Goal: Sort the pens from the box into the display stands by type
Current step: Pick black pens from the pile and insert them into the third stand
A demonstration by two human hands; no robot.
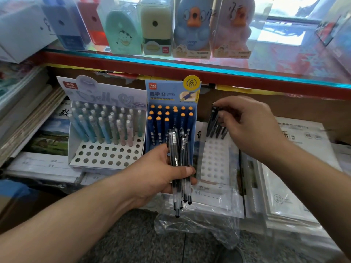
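A: Just in front of the blue stand [171,95], your left hand [161,171] is wrapped round a bundle of black pens [175,149], tips hanging down over the clear plastic bag [199,224].

B: And to the right, your right hand [250,126] pinches the top of one black pen [212,120] standing in the far row of the white stand [214,160], among a few more like it.

A: Far left, your pastel stand [106,156] is filled only in its far rows.
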